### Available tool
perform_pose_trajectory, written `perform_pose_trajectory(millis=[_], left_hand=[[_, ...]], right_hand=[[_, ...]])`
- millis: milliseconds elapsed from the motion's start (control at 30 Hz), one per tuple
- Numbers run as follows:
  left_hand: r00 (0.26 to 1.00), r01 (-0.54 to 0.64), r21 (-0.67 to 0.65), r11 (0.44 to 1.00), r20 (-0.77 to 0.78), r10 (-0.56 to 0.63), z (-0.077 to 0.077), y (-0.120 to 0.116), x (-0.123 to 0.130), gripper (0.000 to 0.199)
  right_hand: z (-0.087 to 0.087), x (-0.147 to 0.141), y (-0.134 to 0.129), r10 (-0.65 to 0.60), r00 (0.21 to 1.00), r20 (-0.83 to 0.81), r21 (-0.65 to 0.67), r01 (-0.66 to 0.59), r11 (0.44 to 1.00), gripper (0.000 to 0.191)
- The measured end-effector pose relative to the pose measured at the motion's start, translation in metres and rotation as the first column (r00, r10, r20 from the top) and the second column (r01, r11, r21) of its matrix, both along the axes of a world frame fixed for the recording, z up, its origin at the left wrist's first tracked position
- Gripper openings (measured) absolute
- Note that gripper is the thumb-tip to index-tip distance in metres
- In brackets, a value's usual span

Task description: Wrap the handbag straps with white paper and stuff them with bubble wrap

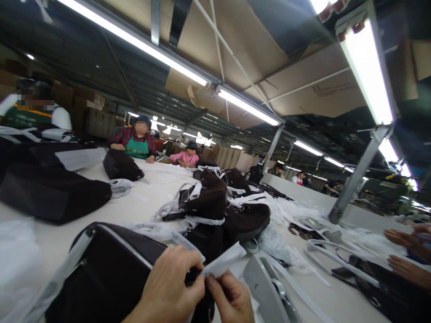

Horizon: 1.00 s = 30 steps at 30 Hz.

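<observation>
- Two bare hands work close together at the bottom of the view, fingertips almost meeting beside a dark bag (107,278) on the white table (151,184).
- One white wrapping strip (227,259) rises from between them, its free end slanting up and to the right.
- Left hand (173,282): thumb and forefinger are together, clamped on the strip's lower end; the back of the hand overlaps the bag's right edge. Something dark shows in the gap under the curled fingers, too hidden to identify.
- Right hand (232,298): thumb and fingers are pinched on the same lower end, just beside the left thumb.
- The dark bag lies left of both hands, pale trim along its upper edge and a white-wrapped strap down its left side.
- Right of the right hand, near it, stands a grey device (266,287), partly cut off by the lower edge.
- Beyond the hands, more dark bags (247,220) lie heaped among white wrapping, with crumpled clear plastic (274,244) beside them.
- At the right edge, another person's hands (409,271) are over dark material.
- Across the table, a co-worker in a green apron (137,149) sits behind a smaller-looking dark bundle (123,166).
</observation>
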<state>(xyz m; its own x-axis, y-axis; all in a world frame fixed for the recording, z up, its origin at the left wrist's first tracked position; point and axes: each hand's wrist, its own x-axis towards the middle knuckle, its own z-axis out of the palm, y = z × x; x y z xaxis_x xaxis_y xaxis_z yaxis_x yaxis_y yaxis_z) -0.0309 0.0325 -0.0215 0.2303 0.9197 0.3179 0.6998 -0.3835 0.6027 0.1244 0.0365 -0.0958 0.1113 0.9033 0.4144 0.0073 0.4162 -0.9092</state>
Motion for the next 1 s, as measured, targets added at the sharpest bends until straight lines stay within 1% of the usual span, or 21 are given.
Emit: perform_pose_trajectory(millis=[100,267,400,467,567,600,633,700,767,800,900,1000], left_hand=[[1.0,0.007,-0.01,1.0,-0.004,-0.007,0.002,0.001,0.0,0.01],[0.999,0.031,-0.01,0.999,-0.024,-0.032,0.003,0.003,-0.002,0.012],[1.0,0.026,-0.016,1.0,-0.013,-0.026,0.003,0.005,-0.002,0.014],[1.0,0.02,-0.015,1.0,-0.013,-0.02,0.002,0.006,-0.002,0.014],[1.0,0.013,-0.002,1.0,-0.015,-0.013,0.0,0.008,-0.002,0.015],[1.0,0.01,0.001,1.0,-0.014,-0.01,-0.001,0.009,-0.003,0.016],[1.0,0.01,0.0,1.0,-0.01,-0.01,0.0,0.01,-0.004,0.017],[0.999,0.042,-0.022,0.999,0.017,-0.041,0.003,0.012,-0.008,0.02],[0.992,0.109,-0.057,0.992,0.07,-0.105,0.007,0.014,-0.014,0.023],[0.986,0.146,-0.069,0.987,0.097,-0.139,0.009,0.015,-0.017,0.024],[0.967,0.223,-0.064,0.973,0.138,-0.213,0.01,0.019,-0.025,0.027],[0.947,0.286,-0.056,0.956,0.168,-0.274,0.005,0.025,-0.028,0.027]], right_hand=[[-0.001,0.0,-0.002,-0.058,0.998,-0.01,-0.05,0.057,0.997,0.039],[0.001,-0.002,-0.001,0.005,1.0,-0.025,-0.059,-0.006,0.998,0.038],[0.002,-0.002,0.003,0.005,1.0,0.014,-0.04,-0.004,0.999,0.033],[0.001,-0.001,0.003,-0.037,0.998,0.06,-0.025,0.038,0.999,0.032],[0.0,0.002,0.004,-0.16,0.977,0.142,0.041,0.156,0.987,0.031],[0.0,0.003,0.004,-0.176,0.972,0.156,0.049,0.17,0.984,0.032],[0.0,0.004,0.005,-0.151,0.975,0.164,0.039,0.146,0.988,0.031],[0.001,0.006,0.008,-0.008,0.987,0.162,-0.024,0.012,1.0,0.029],[0.004,0.007,0.012,0.133,0.978,0.16,-0.077,-0.122,0.99,0.028],[0.007,0.005,0.014,0.165,0.973,0.164,-0.089,-0.152,0.984,0.027],[0.015,-0.002,0.02,0.131,0.978,0.164,-0.073,-0.121,0.99,0.022],[0.022,-0.01,0.024,0.092,0.985,0.145,-0.036,-0.088,0.995,0.02]])
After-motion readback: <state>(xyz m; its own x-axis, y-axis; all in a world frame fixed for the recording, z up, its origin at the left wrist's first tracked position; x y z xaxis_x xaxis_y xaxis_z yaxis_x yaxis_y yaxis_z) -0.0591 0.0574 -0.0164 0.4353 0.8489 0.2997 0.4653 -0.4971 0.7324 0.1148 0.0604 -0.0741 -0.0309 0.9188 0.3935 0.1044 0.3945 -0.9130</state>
